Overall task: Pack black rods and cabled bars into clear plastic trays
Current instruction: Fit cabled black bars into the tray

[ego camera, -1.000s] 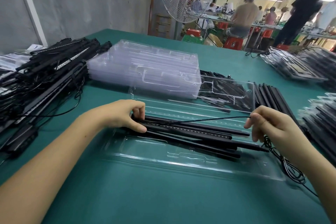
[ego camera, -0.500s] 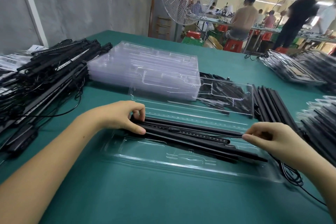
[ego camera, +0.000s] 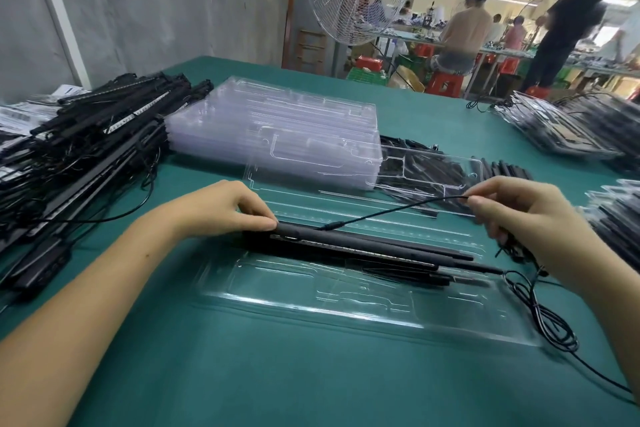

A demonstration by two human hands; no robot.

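Raised the right hand from its low place of half a second earlier at the right end of the bundle, and drew the thin cable up with it. Pinched that cable between thumb and forefinger, the other fingers loosely curled beneath. Stretched it taut, in one straight slant from the pinch down to a small plug-like end near the left of the black rods. Kept the left hand unmoved, fingers curled over the left ends of those rods and gripping them in place.

Left the bundle lying lengthwise across the far half of the clear tray, on top of the moulding and, by the look, not yet seated in any slot. Left the rest of the cable in a loose coil on the green table, off the tray's right end. Freed the lead from the bundle, in short; probably still had to press the pieces into their channels and tuck the slack in.

Farther out, passed over a stack of empty trays behind, a tangled pile of cabled bars at left, and filled trays at far right.
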